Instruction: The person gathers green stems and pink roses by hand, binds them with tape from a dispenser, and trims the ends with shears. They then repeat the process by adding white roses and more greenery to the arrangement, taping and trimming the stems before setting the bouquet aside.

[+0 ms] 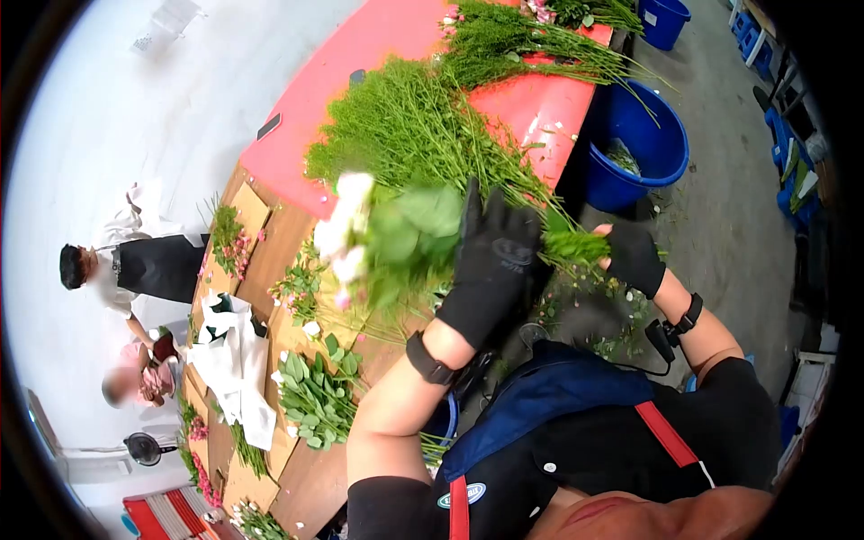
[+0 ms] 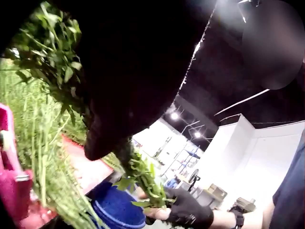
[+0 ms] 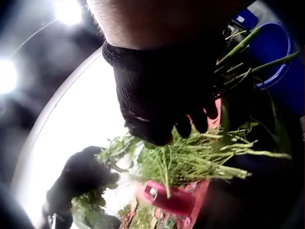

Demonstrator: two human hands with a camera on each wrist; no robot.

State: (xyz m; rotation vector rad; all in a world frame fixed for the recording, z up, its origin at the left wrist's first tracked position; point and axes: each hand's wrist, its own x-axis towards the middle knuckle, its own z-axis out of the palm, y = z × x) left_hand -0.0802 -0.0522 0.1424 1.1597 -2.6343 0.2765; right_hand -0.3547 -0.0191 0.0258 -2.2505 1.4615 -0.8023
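My black-gloved left hand (image 1: 499,256) holds a bouquet (image 1: 414,225) of white and pink roses with green leaves, its blooms pointing left and blurred. The stem bundle (image 2: 147,181) runs out beyond it, with leaves along it. My right hand (image 1: 634,258), in a black glove with bare fingertips, grips this bundle near its lower end. In the right wrist view, bare stems (image 3: 259,64) stick out past the right hand (image 3: 157,90), while the left hand (image 3: 83,171) shows dark at lower left.
A large heap of fine green stems (image 1: 396,126) lies on the red table cover (image 1: 297,153). A pink plastic object (image 3: 169,198) sits beside them. Blue buckets (image 1: 666,153) stand on the floor at the table edge. Leafy stems (image 1: 315,396) and white wrapping (image 1: 229,360) lie leftward; two people are beyond.
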